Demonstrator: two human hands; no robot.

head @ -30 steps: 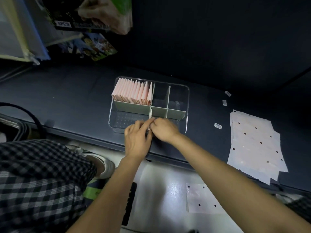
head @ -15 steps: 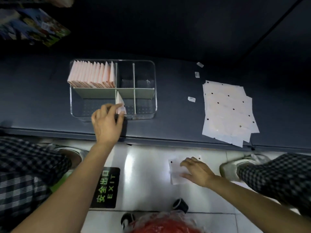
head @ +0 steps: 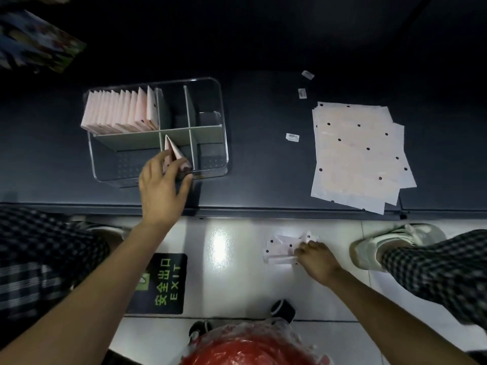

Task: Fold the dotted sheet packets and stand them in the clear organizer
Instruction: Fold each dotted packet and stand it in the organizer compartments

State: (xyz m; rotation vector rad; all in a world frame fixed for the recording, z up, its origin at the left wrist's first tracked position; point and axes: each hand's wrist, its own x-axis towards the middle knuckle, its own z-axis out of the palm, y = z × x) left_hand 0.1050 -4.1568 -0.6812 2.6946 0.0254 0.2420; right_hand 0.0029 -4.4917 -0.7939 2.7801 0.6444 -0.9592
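A clear organizer [head: 223, 143] with grey dividers sits on the dark table. Its back left compartment holds a row of several folded pink packets [head: 120, 113] standing upright. A folded packet [head: 172, 151] leans in the front middle compartment, and my left hand [head: 162, 185] pinches its lower edge. A stack of flat dotted sheets [head: 358, 151] lies on the table to the right. Down on the white floor, my right hand [head: 315, 258] grips a crumpled dotted sheet [head: 280, 248].
Three small white labels [head: 292, 137] lie on the table between organizer and stack. On the floor are a green EXIT sign [head: 163, 283], a white shoe [head: 369, 248] at right and a red plastic-wrapped object [head: 247, 346] at the bottom. Printed packaging [head: 34, 43] sits far left.
My right hand left the organizer, went down to the floor and took hold of the fallen dotted sheet, crumpling it. My left hand stayed at the folded packet in the front middle compartment.
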